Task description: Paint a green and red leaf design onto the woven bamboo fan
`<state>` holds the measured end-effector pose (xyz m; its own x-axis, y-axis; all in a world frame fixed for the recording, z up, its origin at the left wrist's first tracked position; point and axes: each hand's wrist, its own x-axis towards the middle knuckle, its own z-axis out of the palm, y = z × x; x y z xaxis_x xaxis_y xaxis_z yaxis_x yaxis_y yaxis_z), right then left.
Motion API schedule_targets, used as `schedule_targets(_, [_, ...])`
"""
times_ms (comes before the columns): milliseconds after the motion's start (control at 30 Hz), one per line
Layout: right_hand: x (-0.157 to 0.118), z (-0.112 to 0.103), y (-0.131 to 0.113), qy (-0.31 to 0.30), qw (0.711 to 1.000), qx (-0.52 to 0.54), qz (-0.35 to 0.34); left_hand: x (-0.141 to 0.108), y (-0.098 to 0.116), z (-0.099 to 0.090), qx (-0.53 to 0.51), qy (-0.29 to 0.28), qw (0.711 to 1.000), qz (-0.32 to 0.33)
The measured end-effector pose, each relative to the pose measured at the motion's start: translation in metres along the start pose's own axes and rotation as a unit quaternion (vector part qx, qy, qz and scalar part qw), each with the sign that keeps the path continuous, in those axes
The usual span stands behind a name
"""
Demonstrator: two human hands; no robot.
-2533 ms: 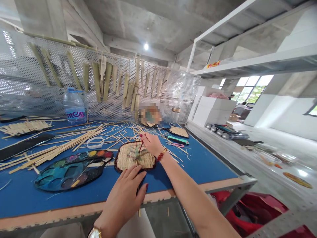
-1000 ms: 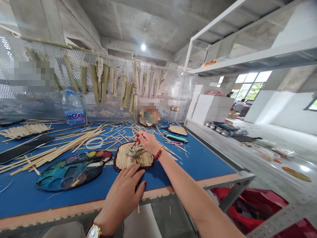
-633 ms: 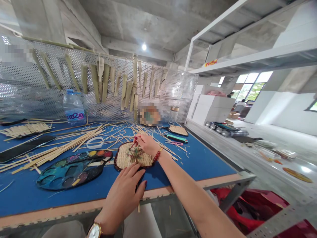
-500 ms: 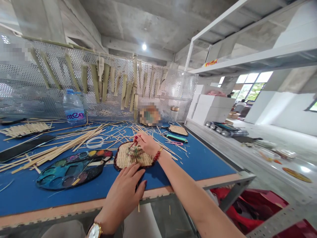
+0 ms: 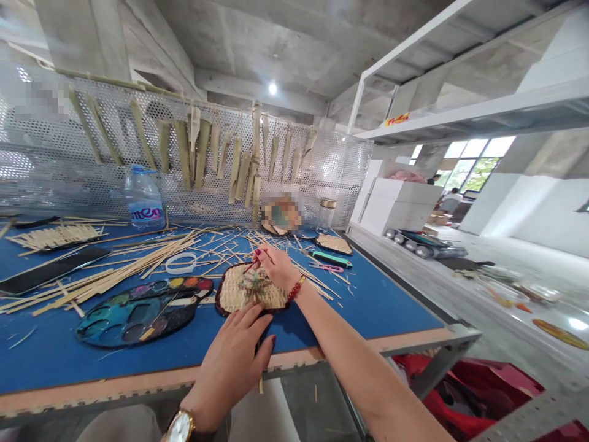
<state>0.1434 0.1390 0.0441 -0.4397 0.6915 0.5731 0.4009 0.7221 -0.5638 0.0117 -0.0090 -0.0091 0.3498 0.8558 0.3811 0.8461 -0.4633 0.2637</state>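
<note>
- Pinching a slim red tool [image 5: 250, 266], the right hand [image 5: 275, 268] is over the woven panel [image 5: 235, 292].
- Fingers extended, the left hand [image 5: 238, 344] rests at its near edge.
- Panel lies on the blue tabletop [image 5: 363, 310], beside the palette [image 5: 181, 317].

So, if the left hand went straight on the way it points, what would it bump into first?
The left hand overlaps the near edge of the woven panel; sliding on across it, it would probably bump the right hand first, though depth is hard to judge.

The right hand [image 5: 277, 268] holds a brush [image 5: 251, 266] over woven matting [image 5: 234, 291].
</note>
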Motion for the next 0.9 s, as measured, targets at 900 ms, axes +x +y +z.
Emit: schedule_targets(900, [0.033,0.056,-0.030,-0.103,0.994,0.042,0.003,0.001,0.004,-0.007,-0.021,-0.024,0.999,-0.014])
